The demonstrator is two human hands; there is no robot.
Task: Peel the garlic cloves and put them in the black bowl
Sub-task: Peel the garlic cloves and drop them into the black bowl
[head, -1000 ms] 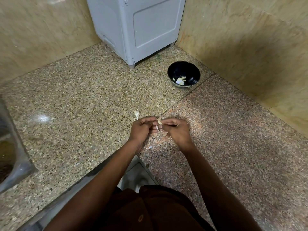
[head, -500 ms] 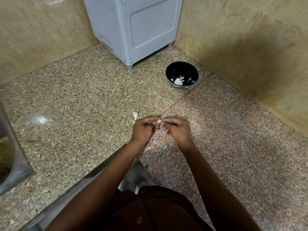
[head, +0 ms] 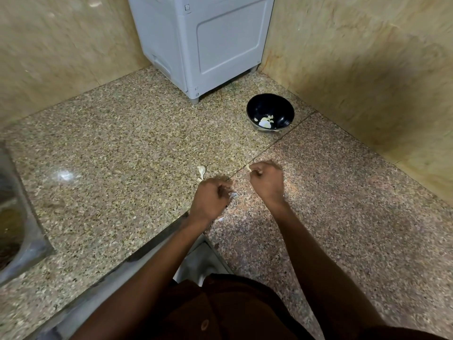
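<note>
Peeled clove pinched in the right hand, bowl well away

The right hand (head: 267,181) pinches a pale garlic clove (head: 249,168) at its fingertips; the left hand (head: 210,200) is curled, seemingly round scraps of skin (head: 232,194), though blur hides it. A slippery clove could squirt loose before reaching the black bowl (head: 270,112), or land beside the unpeeled clove (head: 201,171) on the granite counter (head: 110,155)

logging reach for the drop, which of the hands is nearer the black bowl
Right. The right hand sits below the black bowl, slightly left of it in the picture, holding a pale bit. The left hand is lower and further left, beside a loose garlic clove.
</note>
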